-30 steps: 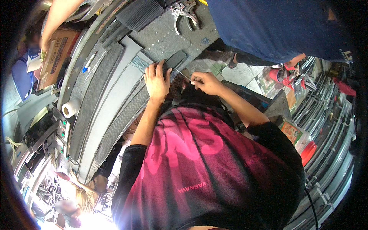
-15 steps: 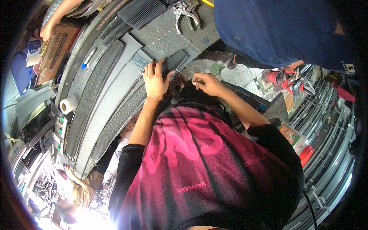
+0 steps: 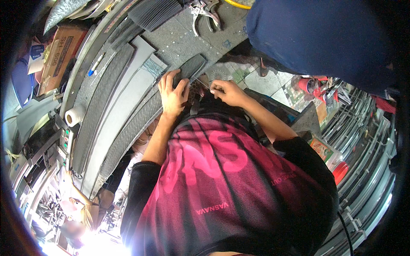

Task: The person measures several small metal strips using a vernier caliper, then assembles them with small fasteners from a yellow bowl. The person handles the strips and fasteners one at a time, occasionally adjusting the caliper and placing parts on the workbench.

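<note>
A long strip of dark grey pleated mesh lies along the bench edge in front of me. My left hand rests on it with bent fingers, the thumb near the strip's edge. A thin pale thread runs from beside the strip to my right hand. That hand's thumb and index finger are pinched together on the thread. Just past my left fingertips lies a bundle of fine bluish-grey threads on a flat light grey strip.
Locking pliers and another pleated mesh piece lie at the far side of the bench. A pen, a white tape roll and a cardboard box are at left. One person in dark blue stands opposite; metal profiles are stacked at right.
My left fingers have curled more and the thumb has drawn in. My right hand has shifted slightly left, still pinching the thread. The arm at the box has left view.
</note>
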`<state>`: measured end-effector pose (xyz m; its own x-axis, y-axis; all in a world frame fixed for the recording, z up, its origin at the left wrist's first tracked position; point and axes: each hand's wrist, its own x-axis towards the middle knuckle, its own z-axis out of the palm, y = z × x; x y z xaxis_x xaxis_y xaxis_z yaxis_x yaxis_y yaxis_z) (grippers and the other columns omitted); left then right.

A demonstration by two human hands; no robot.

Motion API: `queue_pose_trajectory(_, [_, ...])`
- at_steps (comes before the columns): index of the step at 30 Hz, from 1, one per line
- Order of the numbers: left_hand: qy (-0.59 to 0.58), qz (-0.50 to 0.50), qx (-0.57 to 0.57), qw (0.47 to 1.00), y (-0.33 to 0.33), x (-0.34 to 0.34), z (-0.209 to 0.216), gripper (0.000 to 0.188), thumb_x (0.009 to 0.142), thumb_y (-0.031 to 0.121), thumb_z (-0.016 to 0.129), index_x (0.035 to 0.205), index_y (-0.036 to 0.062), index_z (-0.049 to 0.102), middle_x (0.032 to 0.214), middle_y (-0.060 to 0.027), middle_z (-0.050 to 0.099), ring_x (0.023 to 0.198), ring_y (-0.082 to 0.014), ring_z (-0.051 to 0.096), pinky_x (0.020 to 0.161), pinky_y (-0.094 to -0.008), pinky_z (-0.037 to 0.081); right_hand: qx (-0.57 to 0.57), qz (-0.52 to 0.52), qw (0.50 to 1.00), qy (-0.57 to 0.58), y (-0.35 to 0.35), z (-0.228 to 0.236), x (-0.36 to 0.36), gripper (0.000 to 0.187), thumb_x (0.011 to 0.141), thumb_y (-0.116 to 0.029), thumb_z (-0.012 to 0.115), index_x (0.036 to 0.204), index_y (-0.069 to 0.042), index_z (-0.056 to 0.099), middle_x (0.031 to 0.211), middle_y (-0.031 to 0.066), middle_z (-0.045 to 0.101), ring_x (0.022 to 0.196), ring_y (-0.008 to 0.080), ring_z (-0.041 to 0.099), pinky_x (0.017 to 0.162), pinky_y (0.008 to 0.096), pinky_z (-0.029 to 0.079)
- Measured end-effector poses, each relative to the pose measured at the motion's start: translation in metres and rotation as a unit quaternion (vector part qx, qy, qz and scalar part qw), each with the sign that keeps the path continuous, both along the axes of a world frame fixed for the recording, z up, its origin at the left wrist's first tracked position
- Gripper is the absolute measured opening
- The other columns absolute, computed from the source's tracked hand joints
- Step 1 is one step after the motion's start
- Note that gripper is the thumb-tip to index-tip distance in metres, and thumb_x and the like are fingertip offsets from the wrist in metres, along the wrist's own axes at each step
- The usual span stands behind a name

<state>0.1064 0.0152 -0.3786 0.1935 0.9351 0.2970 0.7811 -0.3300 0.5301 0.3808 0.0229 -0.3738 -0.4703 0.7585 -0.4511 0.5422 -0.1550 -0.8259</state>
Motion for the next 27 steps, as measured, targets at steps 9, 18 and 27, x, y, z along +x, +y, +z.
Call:
queue_pose_trajectory(9, [-0.034,0.008,0.006,0.999,0.002,0.005,0.002,0.026,0.08,0.011,0.085,0.106,0.0106,0.077,0.141,-0.013,0.063,0.129,-0.0391,0.059,0.109,-0.0539,0.047,0.01,-0.013,0.999,0.035,0.003,-0.012,-0.017,0.014,0.105,-0.016,0.07,0.108,-0.005,0.063,0.082,0.0099,0.075,0.071,0.0225,0.069,0.067,0.0396,0.052])
queue_pose_trajectory(18, [-0.056,0.048,-0.034,0.997,0.004,0.007,0.004,0.045,0.079,0.005,0.085,0.122,0.0092,0.075,0.136,-0.0132,0.066,0.123,-0.0385,0.064,0.106,-0.0487,0.052,0.043,-0.072,0.995,0.056,0.022,-0.015,-0.046,0.016,0.1,-0.014,0.076,0.099,-0.001,0.067,0.083,0.0147,0.077,0.074,0.0291,0.076,0.069,0.0427,0.056])
queue_pose_trajectory(27, [-0.071,0.052,-0.034,0.996,0.009,0.005,0.005,0.049,0.079,0.007,0.085,0.127,0.0114,0.073,0.132,-0.012,0.066,0.12,-0.0361,0.063,0.103,-0.0481,0.052,-0.013,-0.036,0.999,-0.004,0.023,-0.012,-0.037,0.02,0.102,-0.019,0.079,0.099,0.0,0.074,0.081,0.006,0.077,0.063,0.0117,0.067,0.055,0.032,0.053])
